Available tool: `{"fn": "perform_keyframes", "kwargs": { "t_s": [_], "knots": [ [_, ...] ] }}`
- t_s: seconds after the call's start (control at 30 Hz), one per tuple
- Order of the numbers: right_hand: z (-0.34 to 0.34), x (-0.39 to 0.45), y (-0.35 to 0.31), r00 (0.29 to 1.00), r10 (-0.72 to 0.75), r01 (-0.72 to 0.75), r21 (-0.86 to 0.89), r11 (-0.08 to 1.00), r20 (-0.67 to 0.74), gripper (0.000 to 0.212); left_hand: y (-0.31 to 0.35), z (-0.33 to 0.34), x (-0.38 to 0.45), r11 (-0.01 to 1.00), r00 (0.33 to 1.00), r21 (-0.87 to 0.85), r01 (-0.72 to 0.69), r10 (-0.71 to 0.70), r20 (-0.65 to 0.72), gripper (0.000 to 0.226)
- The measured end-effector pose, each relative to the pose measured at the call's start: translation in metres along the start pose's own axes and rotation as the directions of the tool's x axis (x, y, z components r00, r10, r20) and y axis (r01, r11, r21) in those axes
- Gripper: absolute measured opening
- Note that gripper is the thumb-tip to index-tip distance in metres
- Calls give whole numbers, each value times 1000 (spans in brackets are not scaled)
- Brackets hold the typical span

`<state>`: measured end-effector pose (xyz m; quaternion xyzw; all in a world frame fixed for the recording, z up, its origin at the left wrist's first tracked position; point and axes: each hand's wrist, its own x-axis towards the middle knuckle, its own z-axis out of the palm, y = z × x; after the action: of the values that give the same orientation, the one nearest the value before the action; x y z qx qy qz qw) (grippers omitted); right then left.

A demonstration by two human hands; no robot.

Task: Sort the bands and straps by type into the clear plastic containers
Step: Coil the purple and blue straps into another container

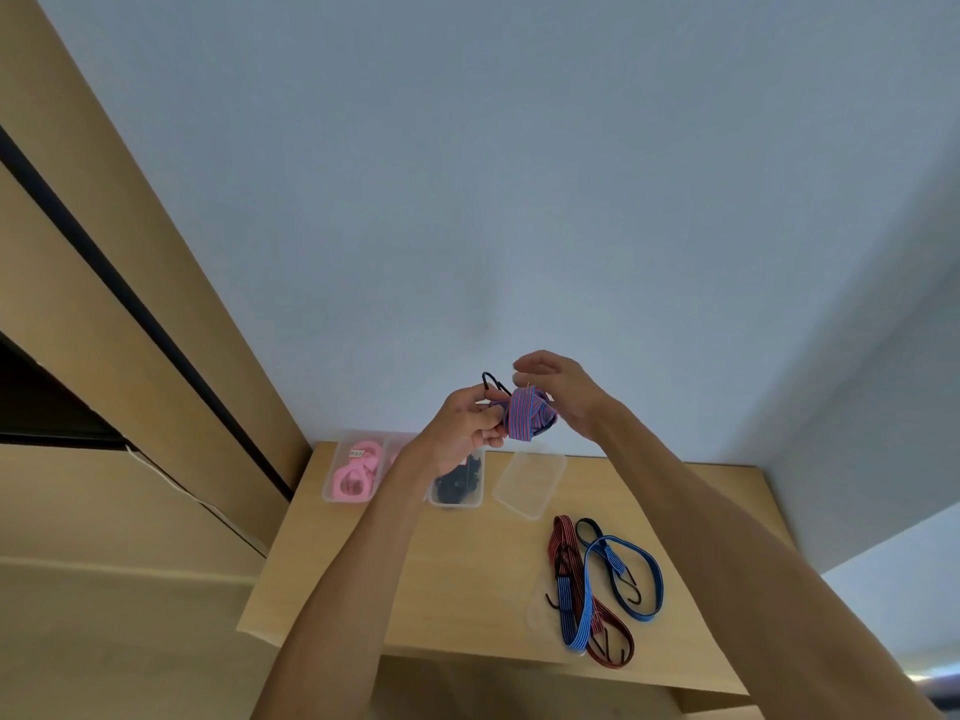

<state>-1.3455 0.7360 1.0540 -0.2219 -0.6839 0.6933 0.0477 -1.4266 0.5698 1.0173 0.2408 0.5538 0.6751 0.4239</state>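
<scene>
My left hand [470, 426] grips a bundled blue-and-red striped strap [525, 419] held up above the table, a black hook sticking out at its top. My right hand [558, 392] is against the bundle's right side, fingers loosely curved over it. On the table lie a clear container of pink bands [349, 472], a clear container of black straps [460, 483], and an empty clear container [530, 483]. A red strap [608, 623] and a blue strap [631, 574] with black hooks lie loose at the right.
The wooden table [415, 574] stands against a pale wall, with a wooden cabinet [130, 356] to the left. A clear lid [540, 610] lies under the loose straps. Another clear container sits partly hidden behind my left wrist.
</scene>
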Motion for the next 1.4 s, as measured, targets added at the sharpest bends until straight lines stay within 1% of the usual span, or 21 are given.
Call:
{"fn": "perform_keyframes", "kwargs": {
  "t_s": [0.03, 0.07, 0.13, 0.2, 0.27, 0.33, 0.4, 0.47, 0.53, 0.63, 0.7, 0.77, 0.83, 0.87, 0.93, 0.97, 1.07, 1.13, 1.23, 1.3, 1.4],
  "knots": [
    [1, 0, 3, 999, -26, 22, 97, 995, 48, 6, -1, 1, 2, 1000, 1000, -11, -6, 6, -11, 14],
    [3, 0, 4, 995, -27, 5, 206, 978, 101, 8, -1, 2, 4, 1000, 1000, -24, -17, 17, -24, 14],
    [7, 0, 5, 979, 17, -93, 371, 924, 203, 20, 2, 4, 8, 998, 999, -42, -36, 35, -39, 16],
    [9, 1, 6, 977, 39, -123, 400, 908, 211, 38, 4, 7, 12, 997, 998, -64, -44, 41, -40, 16],
    [10, 3, 8, 986, 38, -101, 411, 906, 160, 45, 5, 10, 13, 995, 999, -90, -37, 34, -41, 10],
    [12, 5, 13, 999, 20, -41, 464, 885, 51, 38, 5, 10, 14, 995, 999, -94, -28, 25, -36, 8],
    [14, 8, 20, 997, 7, 31, 505, 862, -73, 23, 6, 10, 16, 995, 999, -97, -32, 28, -46, 14],
    [15, 8, 26, 995, 18, 37, 535, 844, -97, 27, 9, 10, 18, 991, 997, -127, -41, 32, -76, 20],
    [13, 7, 29, 997, -11, 45, 467, 883, -75, 32, 10, 10, 21, 988, 995, -149, -42, 27, -100, 29],
    [5, 10, 33, 992, -77, 101, 257, 961, -102, 27, 8, 8, 22, 988, 995, -150, -21, 5, -102, 50],
    [1, 13, 36, 992, -59, 86, 243, 966, -113, 24, 7, 7, 22, 988, 993, -155, -7, -11, -117, 53],
    [0, 11, 36, 990, -35, 69, 248, 966, -137, 19, 6, 10, 22, 981, 988, -195, 1, -31, -151, 44],
    [1, 7, 36, 984, -26, 66, 231, 971, -176, 28, 5, 15, 22, 964, 978, -264, -7, -48, -202, 25],
    [2, 6, 36, 981, -28, 69, 213, 975, -190, 29, 4, 17, 22, 959, 974, -284, -16, -49, -222, 20],
    [6, 3, 35, 980, -20, 50, 149, 988, -198, 23, 3, 19, 21, 959, 972, -280, -32, -36, -234, 10],
    [6, 2, 36, 981, -6, 32, 132, 991, -196, 20, 2, 20, 20, 962, 970, -269, -35, -31, -240, 9],
    [10, 1, 36, 993, 47, -30, 149, 988, -108, 22, 0, 22, 20, 979, 957, -201, -34, -26, -289, 14],
    [12, -1, 37, 995, 80, -69, 163, 984, -59, 21, 0, 22, 21, 988, 930, -153, -39, -20, -368, 15],
    [14, -4, 39, 994, 93, -77, 213, 974, -66, 11, 2, 15, 23, 990, 866, -125, -64, -7, -500, 12],
    [15, -5, 40, 997, 76, -69, 240, 968, -20, 3, 5, 11, 22, 993, 854, -95, -65, 7, -520, 11],
    [13, -6, 40, 995, 53, -79, 363, 928, 82, 17, 8, 7, 23, 997, 828, -39, -71, 37, -559, 9]
  ]
}}
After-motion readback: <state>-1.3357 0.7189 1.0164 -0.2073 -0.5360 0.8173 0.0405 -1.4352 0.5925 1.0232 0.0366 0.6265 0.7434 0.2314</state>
